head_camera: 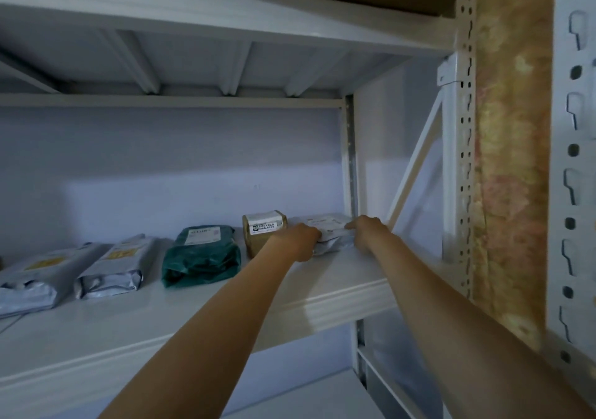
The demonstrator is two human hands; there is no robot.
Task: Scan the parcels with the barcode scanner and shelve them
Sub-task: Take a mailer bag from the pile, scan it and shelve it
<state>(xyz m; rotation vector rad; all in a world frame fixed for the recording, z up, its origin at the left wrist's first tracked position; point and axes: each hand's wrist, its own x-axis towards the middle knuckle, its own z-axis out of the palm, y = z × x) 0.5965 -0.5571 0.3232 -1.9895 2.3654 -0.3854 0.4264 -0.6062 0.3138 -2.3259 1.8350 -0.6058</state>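
- both my hands, left hand [301, 239] and right hand [366, 233], hold the grey bag [332, 236] at the right end of the shelf [322, 292], beside the cardboard box [263, 233]
- risk i guess: slick crinkly plastic, so a hard push slides it into the box
- soft, lumpy, floppy; the box looks stiff and square

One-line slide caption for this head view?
Both hands, left hand and right hand, set a grey parcel on the shelf beside a cardboard box.

Five parcels lie flat along the white shelf [193, 309]: two grey mailers [32, 276] [113, 270], a green bag [201, 254], a small brown box [263, 233], and a grey labelled parcel [332, 236] at the right end.
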